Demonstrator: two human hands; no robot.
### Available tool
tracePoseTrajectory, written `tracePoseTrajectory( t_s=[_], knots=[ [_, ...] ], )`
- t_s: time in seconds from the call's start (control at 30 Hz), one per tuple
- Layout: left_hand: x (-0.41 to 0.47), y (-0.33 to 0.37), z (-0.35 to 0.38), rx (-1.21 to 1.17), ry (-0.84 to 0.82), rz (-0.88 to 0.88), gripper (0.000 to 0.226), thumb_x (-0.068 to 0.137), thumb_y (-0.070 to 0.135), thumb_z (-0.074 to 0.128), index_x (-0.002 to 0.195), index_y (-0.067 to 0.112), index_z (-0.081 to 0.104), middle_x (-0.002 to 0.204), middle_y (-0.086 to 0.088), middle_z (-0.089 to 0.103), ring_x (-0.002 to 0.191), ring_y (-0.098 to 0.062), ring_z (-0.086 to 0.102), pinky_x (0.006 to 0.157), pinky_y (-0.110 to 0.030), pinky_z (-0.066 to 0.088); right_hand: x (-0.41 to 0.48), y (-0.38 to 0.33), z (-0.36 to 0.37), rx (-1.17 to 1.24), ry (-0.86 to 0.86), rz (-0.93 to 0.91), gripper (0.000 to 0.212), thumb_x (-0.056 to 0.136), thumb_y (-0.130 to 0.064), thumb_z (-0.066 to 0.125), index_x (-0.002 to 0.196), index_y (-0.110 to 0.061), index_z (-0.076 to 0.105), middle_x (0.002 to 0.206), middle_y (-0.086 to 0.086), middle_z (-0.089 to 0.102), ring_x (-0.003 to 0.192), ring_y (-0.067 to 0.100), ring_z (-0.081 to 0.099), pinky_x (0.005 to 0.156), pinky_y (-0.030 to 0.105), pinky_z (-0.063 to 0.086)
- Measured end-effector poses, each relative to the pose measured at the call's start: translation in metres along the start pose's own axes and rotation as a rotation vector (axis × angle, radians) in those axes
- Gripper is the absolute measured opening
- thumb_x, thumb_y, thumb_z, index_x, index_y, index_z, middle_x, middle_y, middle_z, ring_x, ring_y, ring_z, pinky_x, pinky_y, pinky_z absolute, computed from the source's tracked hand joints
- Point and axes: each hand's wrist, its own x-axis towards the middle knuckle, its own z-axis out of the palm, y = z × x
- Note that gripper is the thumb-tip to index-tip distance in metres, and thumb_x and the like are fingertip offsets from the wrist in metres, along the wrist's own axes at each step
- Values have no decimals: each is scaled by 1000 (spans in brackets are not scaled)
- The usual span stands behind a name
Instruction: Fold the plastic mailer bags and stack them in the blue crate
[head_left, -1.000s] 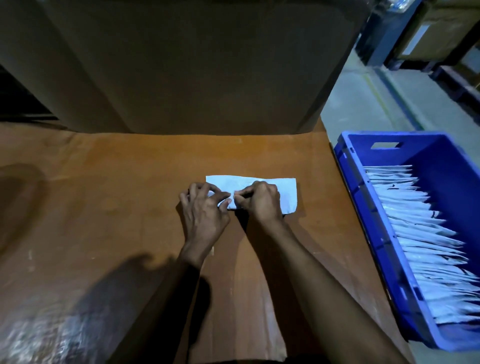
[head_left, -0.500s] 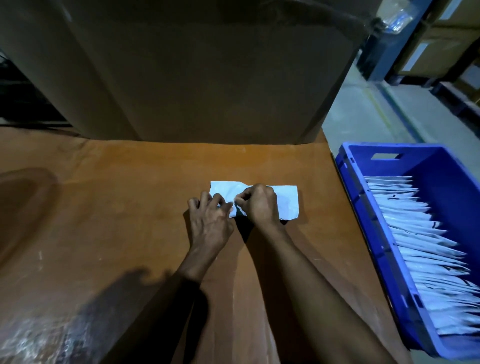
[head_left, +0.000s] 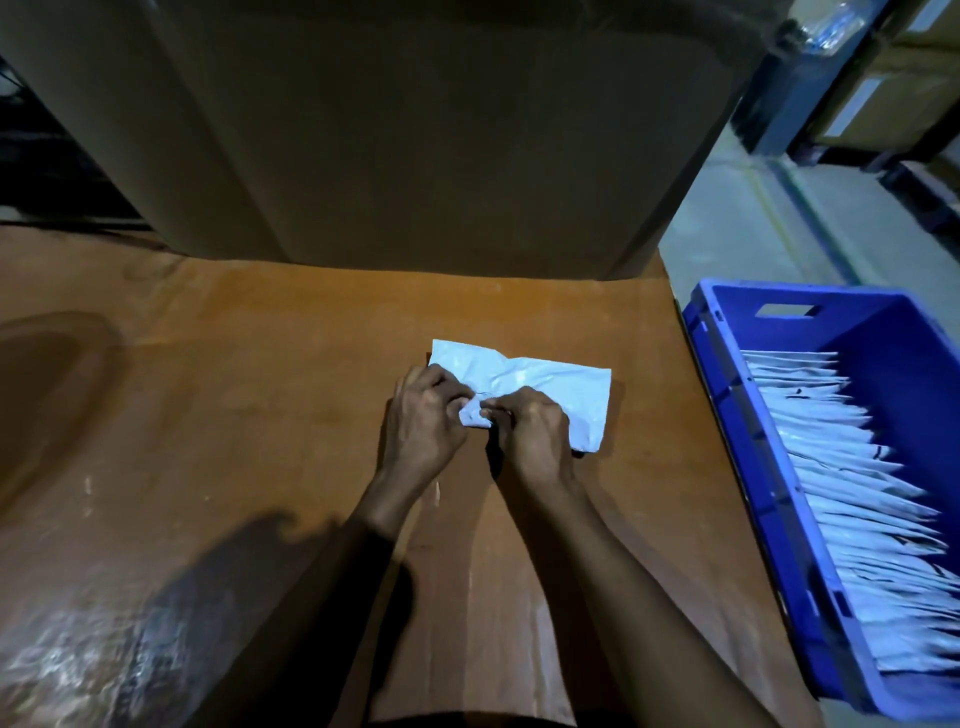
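A white plastic mailer bag (head_left: 550, 384) lies folded into a strip on the brown cardboard-covered table (head_left: 260, 395), near its middle. My left hand (head_left: 423, 421) and my right hand (head_left: 530, 434) sit side by side on the bag's near edge. The fingertips of both pinch a crumpled bit of that edge between them. To the right, beside the table, stands the blue crate (head_left: 727, 395). Inside it a row of several folded white mailer bags (head_left: 852, 499) leans, overlapping one another.
A tall cardboard box (head_left: 415, 130) rises along the table's far edge. Grey floor (head_left: 737, 228) with shelving and boxes (head_left: 883, 93) lies at the upper right. The table's right edge runs close to the crate. My shadow falls on the near left.
Both hands have closed tighter on the bag's near edge, bunching the plastic between the fingertips. The bag's middle now looks more creased. The view has tilted slightly.
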Motion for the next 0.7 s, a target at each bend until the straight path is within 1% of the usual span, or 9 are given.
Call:
tracePoseTrajectory(
  t_s=[0.07, 0.17, 0.23, 0.33, 0.37, 0.43, 0.53, 0.63, 0.7],
  knots=[
    [5, 6, 5, -33, -18, 44, 21, 89, 0, 68, 101, 12, 80, 99, -1, 69, 97, -24, 60, 82, -37, 49, -6, 8, 5, -46, -16, 24, 30, 83, 0, 67, 63, -23, 70, 66, 4, 64, 68, 27, 67, 61, 24, 36],
    [4, 9, 14, 2, -95, 69, 20, 95, 5, 61, 108, 10, 76, 109, -5, 67, 103, -27, 62, 83, -39, 53, 3, 17, 1, 83, -77, 193, 12, 89, -17, 78, 86, -26, 84, 83, -4, 77, 80, 13, 71, 70, 29, 50],
    [0, 6, 17, 67, -81, 81, 24, 95, 14, 55, 111, 16, 73, 114, -3, 66, 106, -28, 62, 84, -42, 51, 9, 15, -7, 222, -141, 291, 10, 88, -19, 82, 93, -26, 86, 91, -7, 80, 85, 5, 72, 79, 26, 55],
    [4, 3, 17, 100, -93, 61, 32, 97, 27, 45, 112, 19, 73, 117, 0, 68, 108, -28, 61, 85, -43, 48, 20, 14, -14, 299, -209, 386, 8, 88, -18, 83, 94, -22, 85, 92, -8, 80, 81, -5, 68, 70, 10, 47],
    [6, 3, 16, 70, -107, 52, 36, 98, 30, 41, 112, 19, 73, 116, 1, 69, 108, -27, 61, 87, -44, 48, 24, 14, -16, 286, -211, 372, 8, 89, -18, 81, 96, -20, 85, 94, -7, 80, 83, -3, 69, 70, 8, 46],
    [7, 2, 14, -19, -106, 27, 40, 97, 30, 38, 111, 18, 74, 114, 0, 71, 109, -27, 62, 93, -45, 49, 33, 10, -16, 187, -158, 253, 14, 92, -13, 75, 104, -16, 83, 104, -1, 80, 99, 12, 72, 84, 18, 51],
    [-10, -2, 16, -29, 21, -29, 34, 98, 23, 47, 113, 14, 76, 115, -4, 72, 111, -26, 63, 97, -43, 49, 45, 7, -5, 93, -188, -1, 30, 99, -11, 66, 128, -12, 73, 133, 8, 70, 129, 27, 60, 105, 29, 42],
    [-28, -2, 17, 11, 194, -126, 20, 96, 20, 61, 107, 12, 75, 110, -6, 73, 106, -27, 62, 94, -41, 47, 48, 14, 10, 29, -359, -153, 45, 108, -34, 50, 150, -20, 56, 159, 6, 49, 153, 27, 34, 122, 36, 26],
    [-32, -6, 17, 32, 206, -152, 20, 94, 17, 60, 104, 10, 76, 106, -8, 73, 104, -30, 65, 94, -41, 46, 37, 22, 22, -113, -395, -186, 52, 108, -44, 34, 155, -28, 49, 165, 0, 41, 158, 25, 24, 125, 39, 19]
  ],
)
